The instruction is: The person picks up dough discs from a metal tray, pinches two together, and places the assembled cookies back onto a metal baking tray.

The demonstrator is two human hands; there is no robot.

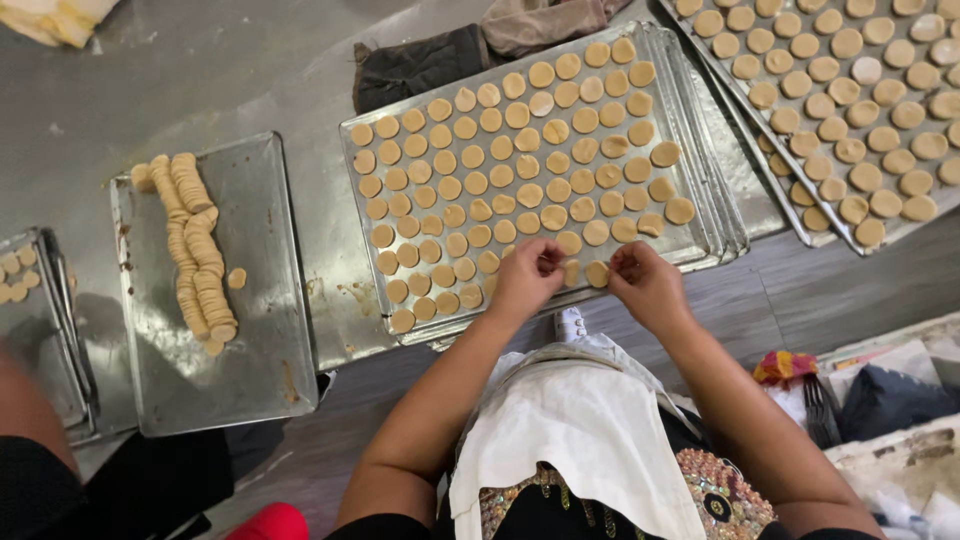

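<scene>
Dough discs [597, 272] are lying flat in rows running left-right on the baking tray [700, 205]; left hand [527, 278] and right hand [645, 285] seemingly pinching discs near its edge.

1. We see a smaller metal tray [262, 330] at left bearing stacked dough slices [195, 250].
2. A filled tray [870, 237] sits upper right.
3. Dark cloths [420, 62] lie beyond.
4. A fork [820, 408] rests lower right.
</scene>
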